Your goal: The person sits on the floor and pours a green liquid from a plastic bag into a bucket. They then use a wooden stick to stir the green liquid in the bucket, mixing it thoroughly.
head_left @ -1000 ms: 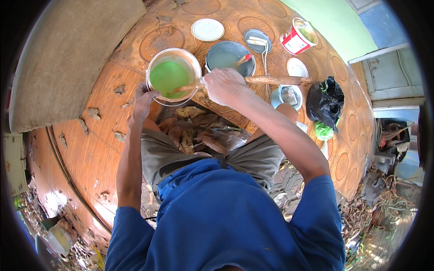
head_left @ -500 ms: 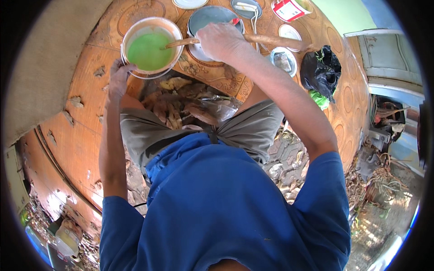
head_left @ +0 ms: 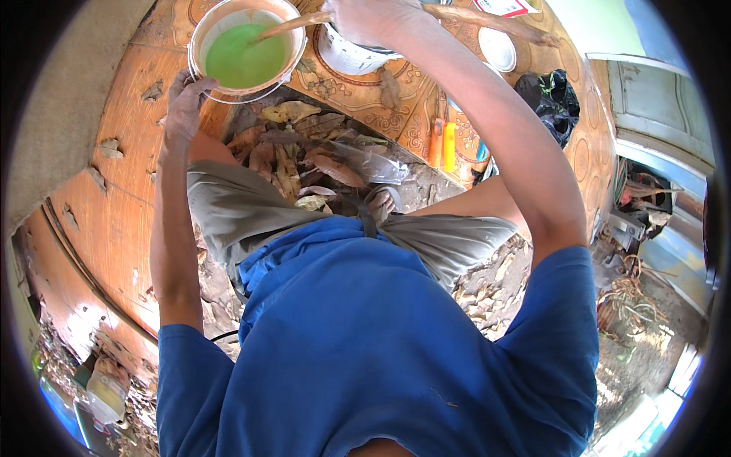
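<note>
A white bucket [head_left: 197,47] stands at the upper left of the tabletop, holding bright green paint [head_left: 244,57]. My left hand [head_left: 185,105] grips its near left rim, fingers closed at the edge. A long wooden stick [head_left: 502,27] slants across the top of the view, its left end dipped in the paint. My right hand [head_left: 377,19] is wrapped around the stick, above a second, paint-streaked bucket [head_left: 346,57]. That bucket's contents are mostly hidden by my hand and forearm.
A white lid [head_left: 497,50] and a black plastic bag [head_left: 550,105] lie to the right. Orange [head_left: 436,142] and yellow [head_left: 449,146] handles lie near the table edge. Dry leaves [head_left: 285,156] and clear plastic cover the ground between my legs. A pale panelled door [head_left: 659,103] is far right.
The view has tilted, so the buckets sit higher in the picture. My right knee has swung outward, uncovering the orange and yellow handles. Both hands keep their holds.
</note>
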Tool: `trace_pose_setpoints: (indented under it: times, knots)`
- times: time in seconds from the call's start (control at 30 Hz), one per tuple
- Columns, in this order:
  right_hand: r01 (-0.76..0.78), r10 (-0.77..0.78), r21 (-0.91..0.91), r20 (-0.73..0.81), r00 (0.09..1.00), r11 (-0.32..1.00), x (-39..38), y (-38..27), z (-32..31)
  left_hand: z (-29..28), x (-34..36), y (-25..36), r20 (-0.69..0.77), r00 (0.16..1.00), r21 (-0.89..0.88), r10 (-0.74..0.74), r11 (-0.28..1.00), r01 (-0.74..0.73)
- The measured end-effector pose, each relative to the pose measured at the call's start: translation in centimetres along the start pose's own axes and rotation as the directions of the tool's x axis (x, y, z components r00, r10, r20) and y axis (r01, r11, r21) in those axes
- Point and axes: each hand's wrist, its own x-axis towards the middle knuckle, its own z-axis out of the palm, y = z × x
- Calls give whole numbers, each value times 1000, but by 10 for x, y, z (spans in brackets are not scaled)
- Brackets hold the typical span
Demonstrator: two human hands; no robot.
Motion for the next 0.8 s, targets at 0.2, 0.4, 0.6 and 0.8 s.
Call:
trace_pose_setpoints:
  times: [0.2,0.4,0.6,0.8]
  knots:
    - [-60,21,113,317,948,992,-24,-19,-26,-3,1,0,35,999,39,22,999,-23]
    - [-24,-8,141,221,975,990,-13,-21,-26,9,-9,-4,-1,998,39,68,997,-68]
    - [-83,62,128,156,986,988,-14,6,-4,8,-13,-5,8,996,50,89,995,-90]
    - [-31,-14,157,279,960,987,-34,-14,-14,8,-13,0,2,994,37,112,993,-112]
